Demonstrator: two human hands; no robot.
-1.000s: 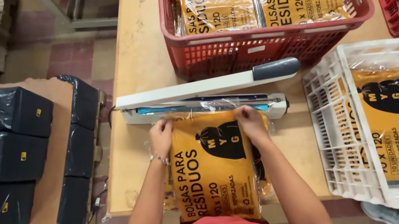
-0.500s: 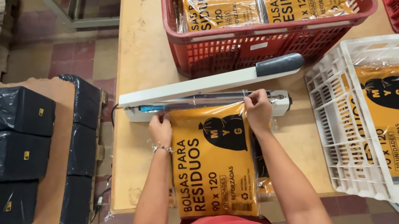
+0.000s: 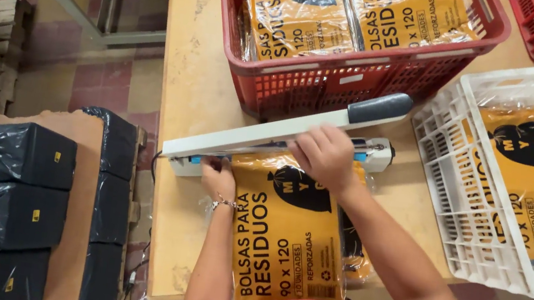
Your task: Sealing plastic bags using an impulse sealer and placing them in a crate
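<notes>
Centrally, my left hand (image 3: 218, 179) pinches the orange packet (image 3: 287, 235) at the sealer (image 3: 282, 138); my right hand (image 3: 326, 156), fingers curled, rests on its arm.

Packet under my hands: glossy clear plastic film over an orange packet (image 3: 286, 242), crinkled at the edges.
Sealer arm: I see a smooth, matt cream sealer arm (image 3: 262, 137) with a dark grip.
Table: pale wooden table (image 3: 196, 86), worn and scuffed.
Baskets: red basket (image 3: 359, 79) and white crate (image 3: 460, 196), moulded plastic lattice.
Side bundles: shiny black plastic-wrapped bundles (image 3: 12, 154).
</notes>
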